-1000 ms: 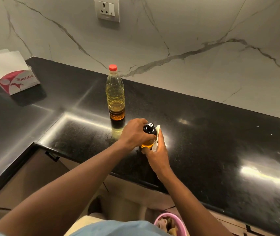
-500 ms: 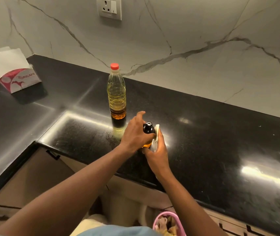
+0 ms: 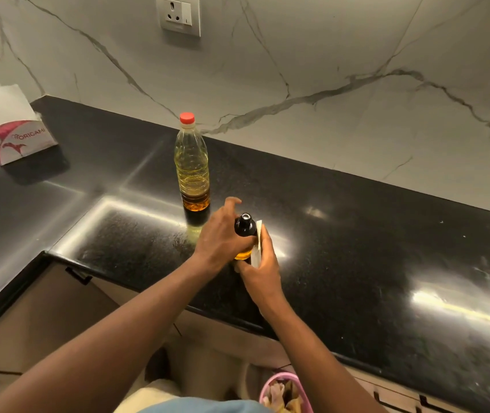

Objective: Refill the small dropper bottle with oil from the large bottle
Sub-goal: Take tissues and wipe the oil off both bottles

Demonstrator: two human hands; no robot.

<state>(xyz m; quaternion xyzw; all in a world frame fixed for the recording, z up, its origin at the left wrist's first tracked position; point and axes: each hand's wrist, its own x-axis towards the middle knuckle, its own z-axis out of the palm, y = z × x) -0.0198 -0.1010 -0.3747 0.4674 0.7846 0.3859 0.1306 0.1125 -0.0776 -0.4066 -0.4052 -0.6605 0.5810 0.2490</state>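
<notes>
Forefinger of left hand (image 3: 222, 236) has lifted off cap (image 3: 245, 223) since a second ago; its grip, cannot tell. Right hand (image 3: 263, 263) wraps dropper bottle (image 3: 243, 254) on tabletop (image 3: 357, 263), just before the capped large bottle (image 3: 192, 165). Light, probably oil-slick: hold low, twist cap.

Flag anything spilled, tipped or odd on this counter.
Nothing stands out. The large bottle stands upright and capped; the dropper bottle is upright between the left hand and right hand; the counter shows glare, no spill.
</notes>
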